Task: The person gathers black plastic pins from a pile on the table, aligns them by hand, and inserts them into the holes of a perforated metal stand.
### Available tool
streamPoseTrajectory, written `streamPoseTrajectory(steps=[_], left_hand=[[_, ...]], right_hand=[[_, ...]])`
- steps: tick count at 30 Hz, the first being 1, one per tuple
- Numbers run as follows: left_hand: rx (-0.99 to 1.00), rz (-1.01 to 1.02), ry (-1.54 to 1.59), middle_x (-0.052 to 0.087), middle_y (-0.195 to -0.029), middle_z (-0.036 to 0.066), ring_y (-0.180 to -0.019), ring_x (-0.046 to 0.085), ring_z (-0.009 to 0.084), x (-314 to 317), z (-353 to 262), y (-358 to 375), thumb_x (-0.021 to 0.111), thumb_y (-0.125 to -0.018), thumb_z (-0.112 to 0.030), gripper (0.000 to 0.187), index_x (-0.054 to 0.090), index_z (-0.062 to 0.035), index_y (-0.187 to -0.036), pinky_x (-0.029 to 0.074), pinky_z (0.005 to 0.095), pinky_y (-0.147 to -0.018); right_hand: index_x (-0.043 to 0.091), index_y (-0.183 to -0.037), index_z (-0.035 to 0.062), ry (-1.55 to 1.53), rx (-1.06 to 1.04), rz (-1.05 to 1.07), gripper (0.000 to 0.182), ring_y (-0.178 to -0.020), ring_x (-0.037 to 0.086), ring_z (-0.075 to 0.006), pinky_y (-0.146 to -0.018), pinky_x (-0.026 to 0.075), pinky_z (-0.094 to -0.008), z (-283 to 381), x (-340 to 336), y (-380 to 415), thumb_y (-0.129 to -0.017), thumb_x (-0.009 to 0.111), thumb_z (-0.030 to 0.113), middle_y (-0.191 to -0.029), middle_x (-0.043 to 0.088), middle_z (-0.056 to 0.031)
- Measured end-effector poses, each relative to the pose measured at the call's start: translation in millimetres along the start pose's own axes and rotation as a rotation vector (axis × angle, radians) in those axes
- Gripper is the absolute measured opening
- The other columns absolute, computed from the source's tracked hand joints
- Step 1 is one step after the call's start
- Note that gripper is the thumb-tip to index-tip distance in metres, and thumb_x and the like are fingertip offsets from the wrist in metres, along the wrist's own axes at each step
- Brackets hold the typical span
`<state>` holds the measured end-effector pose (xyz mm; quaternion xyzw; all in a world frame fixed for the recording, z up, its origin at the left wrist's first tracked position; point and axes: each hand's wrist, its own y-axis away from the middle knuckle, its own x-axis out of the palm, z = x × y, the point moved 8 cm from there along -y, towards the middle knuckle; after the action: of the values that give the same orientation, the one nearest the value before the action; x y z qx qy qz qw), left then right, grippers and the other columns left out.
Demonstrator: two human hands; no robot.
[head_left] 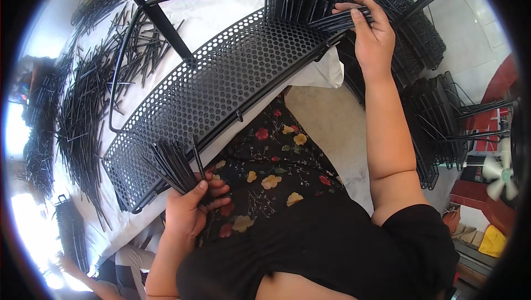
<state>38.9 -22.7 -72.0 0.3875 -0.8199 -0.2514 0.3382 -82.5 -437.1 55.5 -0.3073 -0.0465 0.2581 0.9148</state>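
Noting, head view: dark, thin strips in both hands, at either end of a long perforated tray [221, 79].

Left hand [191, 209] grasps a fanned bundle [172, 164] at its near ends; the free ends spread over the tray's near-left part. A single strip [197, 153] stands apart from the fan, rising just beside it from near the fingertips. Whether it is pinched separately cannot be told.

Right hand [376, 37] grips a flatter sheaf [340, 22] by its outer end, thumb on the near side, fingers curled over the far side. The sheaf points inward, against the packed row [298, 1] of upright strips at the tray's right end.

Handling, as judged: each strip light and fairly stiff, slightly springy; gloss suggests some slip between neighbours. A single one could bend or snap if forced sideways — a whole sheaf would resist more. Best hold: close to one end, thumb opposed to fingers, light squeeze, free ends kept level. The fan looks the likelier to splay.

Position: fan directly beyond the left fingers; sheaf inward of the right palm. Loose strips [88, 101] lie tangled across the white-covered worktop [235, 4], beyond the tray and well apart from the right hand.
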Motion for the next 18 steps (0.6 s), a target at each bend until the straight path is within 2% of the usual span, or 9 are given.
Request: streamPoseTrajectory(steps=[8,18], left_hand=[[0.003,0.020,0.008,0.064,-0.097,0.019,-0.092,0.068,0.0349,4,0,0,0.057,-0.095,-0.009,0.021,0.053,0.0050,-0.110,0.060,0.0498,-0.076],[0.011,0.032,0.019,0.064,-0.098,0.019,-0.093,0.068,0.0349,2,1,1,0.055,-0.096,-0.009,0.021,0.053,0.0041,-0.112,0.059,0.0506,-0.077]], right_hand=[[0.060,-0.115,0.0029,0.158,-0.148,0.007,0.019,-0.093,0.066,-0.0125,-0.089,0.048,-0.0252,1,6,-7,-0.096,0.053,0.002,-0.099,0.072,-0.0081],[0.060,-0.116,0.0027,0.207,-0.116,-0.024,0.021,-0.089,0.068,-0.0131,-0.082,0.052,-0.0248,9,4,-3,-0.096,0.053,0.000,-0.097,0.072,-0.0094]])
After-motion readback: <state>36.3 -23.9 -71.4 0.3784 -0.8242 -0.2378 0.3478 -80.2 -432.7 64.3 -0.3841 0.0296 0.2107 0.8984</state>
